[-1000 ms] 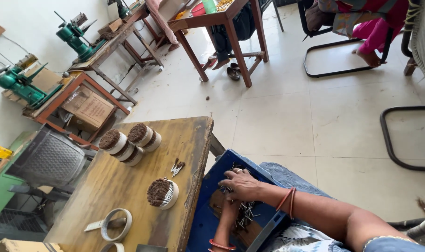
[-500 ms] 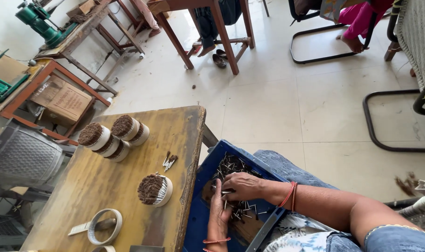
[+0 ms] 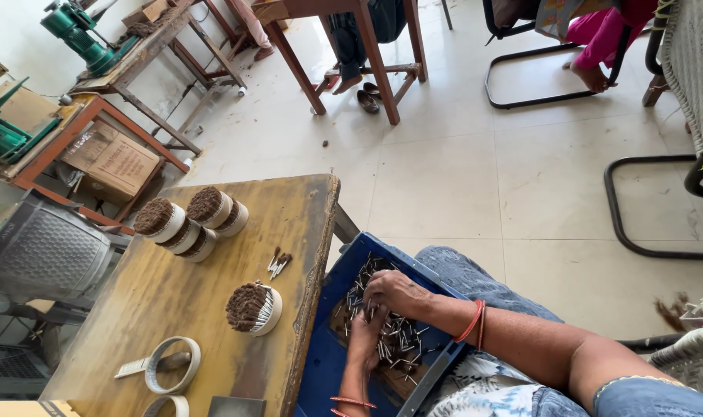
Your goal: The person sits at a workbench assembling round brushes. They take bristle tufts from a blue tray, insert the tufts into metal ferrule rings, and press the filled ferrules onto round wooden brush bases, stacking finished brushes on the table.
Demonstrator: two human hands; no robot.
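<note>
Beside the wooden table [image 3: 174, 309], both hands stay in the blue tray [image 3: 320, 363] (at five o'clock): right hand [image 3: 394, 293] has slid onto left hand [image 3: 364, 340], fingers curled among thin sticks [image 3: 398, 340], grip unclear.

I've got a worn yellow wooden table [image 3: 174, 309] carrying white-wrapped bundles of brown sticks [image 3: 189, 220] and a tape roll [image 3: 174, 363]. Green machines [image 3: 77, 31] sit beyond, above a cardboard box [image 3: 112, 158].

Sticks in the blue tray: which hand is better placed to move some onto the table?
Probably the left. The left hand lies among the sticks on the tray side nearest the table; the right hand is farther and would cross over it.
</note>
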